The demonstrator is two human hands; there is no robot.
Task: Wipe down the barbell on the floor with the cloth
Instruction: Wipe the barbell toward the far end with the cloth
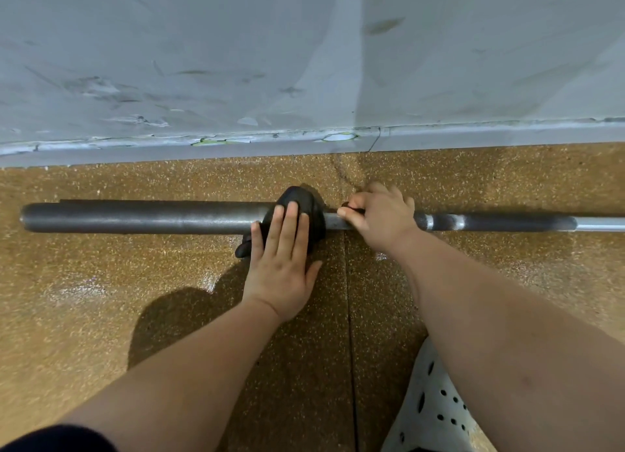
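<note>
The barbell [142, 216] lies on the speckled floor [118, 292] along the wall [236, 62]. The left hand [282, 262] presses flat, fingers straight, on the dark cloth [304, 199] draped over it. Just right of that, the right hand [382, 215] curls its fingers round the barbell's thinner part.

Speckled ochre-brown rubber floor [111, 275], one dark straight seam [350, 316] running front to back. Scuffed pale grey painted wall [236, 46]. Chipped grey skirting strip [473, 134] at its foot, green showing through. White perforated plastic object [436, 407], lower right, partly hidden.
</note>
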